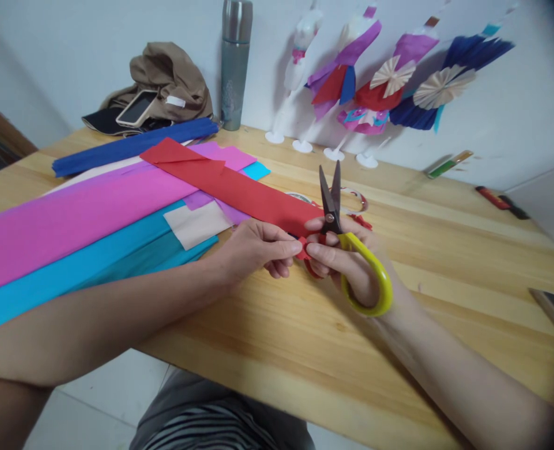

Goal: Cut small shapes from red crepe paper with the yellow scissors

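Between the fingertips of both hands is a small piece of red paper (302,249). My left hand (262,247) pinches its left side, thumb against forefinger. My right hand (340,250) pinches the other side, while scissors (371,275) with a yellow handle hang looped on that hand. The scissors' dark blades point up and away, slightly spread. Just behind the hands lies a long folded strip of red crepe paper (239,184), its near end partly covered by my fingers. A roll of tape (352,200) sits on the table beyond the scissors, partly hidden.
Pink paper (84,209), blue paper (47,269) and a dark blue roll (136,147) cover the left of the wooden table (267,337). At the back stand a steel flask (236,69) and several mini dress forms (342,87). A phone (137,107) rests by brown cloth (169,72).
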### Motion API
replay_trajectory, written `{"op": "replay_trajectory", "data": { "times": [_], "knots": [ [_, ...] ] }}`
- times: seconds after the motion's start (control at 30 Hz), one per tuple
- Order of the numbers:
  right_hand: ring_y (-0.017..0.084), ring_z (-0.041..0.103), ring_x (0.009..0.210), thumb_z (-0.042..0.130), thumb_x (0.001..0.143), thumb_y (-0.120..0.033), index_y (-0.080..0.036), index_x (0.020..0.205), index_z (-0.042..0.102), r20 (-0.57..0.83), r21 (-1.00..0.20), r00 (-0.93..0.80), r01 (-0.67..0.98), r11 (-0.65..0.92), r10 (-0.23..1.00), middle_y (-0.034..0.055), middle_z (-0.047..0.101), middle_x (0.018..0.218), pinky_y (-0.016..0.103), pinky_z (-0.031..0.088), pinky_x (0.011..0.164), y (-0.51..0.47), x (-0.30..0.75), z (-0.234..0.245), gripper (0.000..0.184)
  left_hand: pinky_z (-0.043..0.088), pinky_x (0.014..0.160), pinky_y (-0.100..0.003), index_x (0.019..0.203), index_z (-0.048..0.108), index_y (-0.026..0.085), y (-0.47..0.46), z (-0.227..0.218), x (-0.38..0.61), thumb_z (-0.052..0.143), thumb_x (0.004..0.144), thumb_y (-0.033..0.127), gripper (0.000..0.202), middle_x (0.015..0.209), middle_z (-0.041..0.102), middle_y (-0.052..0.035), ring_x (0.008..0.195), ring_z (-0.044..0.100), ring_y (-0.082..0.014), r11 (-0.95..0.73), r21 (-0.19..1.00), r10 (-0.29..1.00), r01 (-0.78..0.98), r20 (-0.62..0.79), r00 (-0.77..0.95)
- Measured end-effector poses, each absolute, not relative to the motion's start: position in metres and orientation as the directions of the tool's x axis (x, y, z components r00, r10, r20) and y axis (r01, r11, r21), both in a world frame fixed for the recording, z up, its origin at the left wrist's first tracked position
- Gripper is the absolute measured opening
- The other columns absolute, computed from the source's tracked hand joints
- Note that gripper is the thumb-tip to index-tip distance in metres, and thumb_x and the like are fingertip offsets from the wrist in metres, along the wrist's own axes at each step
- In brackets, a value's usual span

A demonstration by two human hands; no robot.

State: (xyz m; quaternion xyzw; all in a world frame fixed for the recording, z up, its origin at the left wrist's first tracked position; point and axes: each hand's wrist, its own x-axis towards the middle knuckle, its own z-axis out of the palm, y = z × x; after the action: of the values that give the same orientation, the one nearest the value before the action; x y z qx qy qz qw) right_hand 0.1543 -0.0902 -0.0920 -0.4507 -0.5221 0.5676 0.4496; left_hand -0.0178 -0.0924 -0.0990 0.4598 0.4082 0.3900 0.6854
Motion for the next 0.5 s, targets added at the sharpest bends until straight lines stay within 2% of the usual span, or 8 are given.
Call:
{"op": "replay_trajectory", "data": {
  "times": [0.2, 0.33, 0.5],
  "knots": [
    [0.009, 0.046, 0.047, 0.089, 0.056, -0.030, -0.023, 0.086, 0.067, -0.032, -0.998, -0.160, 0.052, -0.023, 0.987, -0.0068, 0.056, 0.057, 0.024, 0.034, 0.044, -0.0914, 0.1549, -0.0887, 0.038, 0.045, 0.047, -0.017, 0.057, 0.064, 0.013, -0.0931, -0.1012, -0.0177, 0.070, 0.075, 0.027, 0.024, 0.052, 0.061, 0.0002, 0.047, 0.058, -0.0077, 0.316, 0.930, 0.888, -0.187, -0.221, 0.403],
    [0.010, 0.045, 0.047, 0.087, 0.059, -0.033, -0.024, 0.085, 0.067, -0.015, -0.994, -0.181, 0.110, 0.005, 0.983, -0.0060, 0.056, 0.058, 0.027, 0.037, 0.048, -0.0909, 0.1553, -0.0878, 0.034, 0.045, 0.046, -0.016, 0.054, 0.061, 0.013, -0.0920, -0.0981, -0.0186, 0.069, 0.076, 0.029, 0.029, 0.050, 0.059, 0.0008, 0.045, 0.056, -0.0063, 0.333, 0.929, 0.875, -0.163, -0.240, 0.420],
    [0.010, 0.043, 0.046, 0.084, 0.063, -0.033, -0.024, 0.085, 0.065, 0.025, -0.989, -0.198, 0.140, 0.054, 0.980, -0.0065, 0.055, 0.059, 0.027, 0.038, 0.048, -0.0906, 0.1538, -0.0890, 0.031, 0.045, 0.046, -0.016, 0.059, 0.064, 0.013, -0.0907, -0.0955, -0.0197, 0.071, 0.076, 0.033, 0.027, 0.053, 0.061, 0.0007, 0.047, 0.058, -0.0076, 0.327, 0.939, 0.878, -0.102, -0.262, 0.400]
  ]
}}
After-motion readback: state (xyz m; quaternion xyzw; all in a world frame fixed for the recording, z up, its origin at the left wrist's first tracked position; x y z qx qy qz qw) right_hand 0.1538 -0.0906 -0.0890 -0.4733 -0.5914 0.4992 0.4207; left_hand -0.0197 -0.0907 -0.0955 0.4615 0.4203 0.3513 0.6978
